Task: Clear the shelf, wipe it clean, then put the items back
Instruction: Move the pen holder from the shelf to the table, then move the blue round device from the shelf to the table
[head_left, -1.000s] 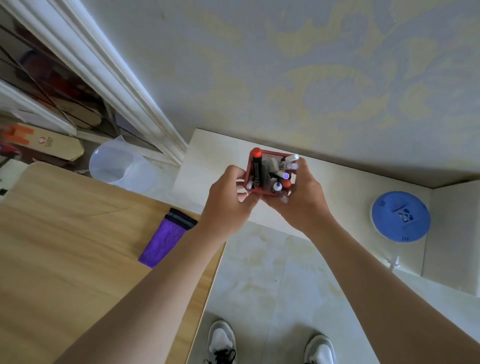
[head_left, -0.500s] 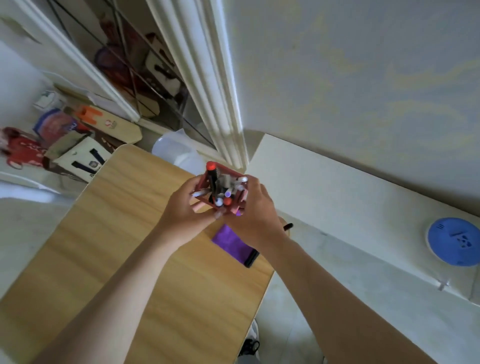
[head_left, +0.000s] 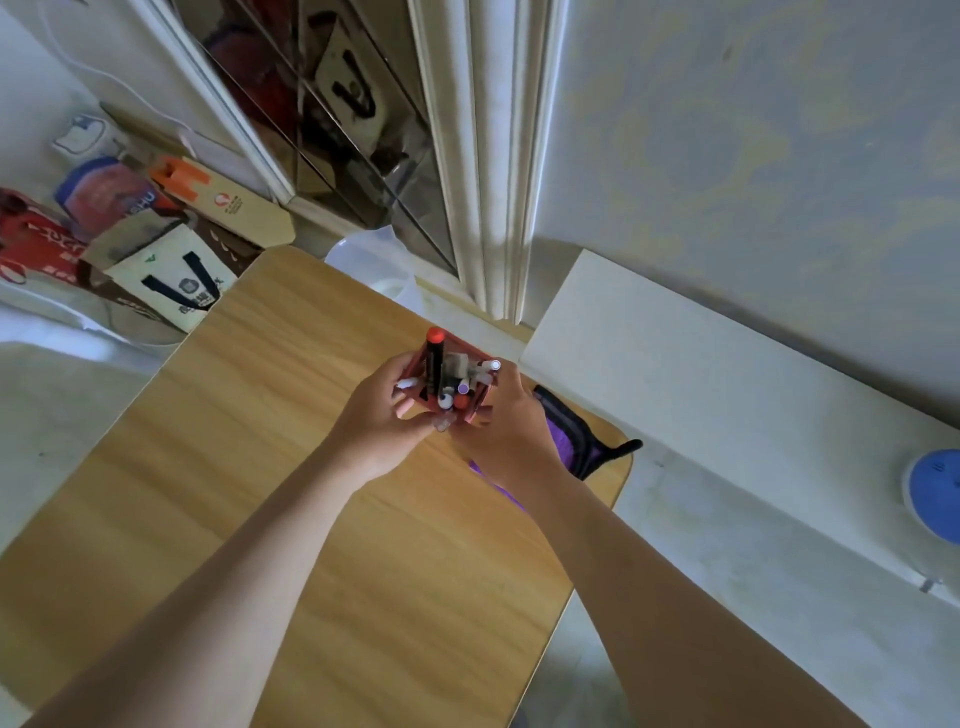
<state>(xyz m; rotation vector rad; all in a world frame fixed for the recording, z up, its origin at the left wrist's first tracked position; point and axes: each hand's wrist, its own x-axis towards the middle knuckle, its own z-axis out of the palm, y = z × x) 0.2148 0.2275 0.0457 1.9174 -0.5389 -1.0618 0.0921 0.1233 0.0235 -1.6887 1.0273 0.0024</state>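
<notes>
Red mesh under curled fingers (head_left: 397, 368): two bare hands, left hand (head_left: 382, 421) and right hand (head_left: 511, 431), clasping one pen holder (head_left: 477, 404) from opposite sides, fingers wrapped round its walls; inside, upright and crowded, one black marker (head_left: 435, 364) with a red cap, tallest of the lot, plus at least five more pens tipped white, purple and red, exact count hard to tell; held over the far right corner of one wooden table (head_left: 260, 467), contact with the tabletop not discernible; just beside the right wrist, one purple pouch (head_left: 563, 441) lying on that same corner; further right, apart from the holder, one white shelf (head_left: 675, 374) along the wall; one blue round device (head_left: 935, 493) at the frame's right edge, near the shelf's far end; beyond the table, one translucent tub (head_left: 363, 260) on the floor; several bags (head_left: 176, 280) to the left, count unclear.
</notes>
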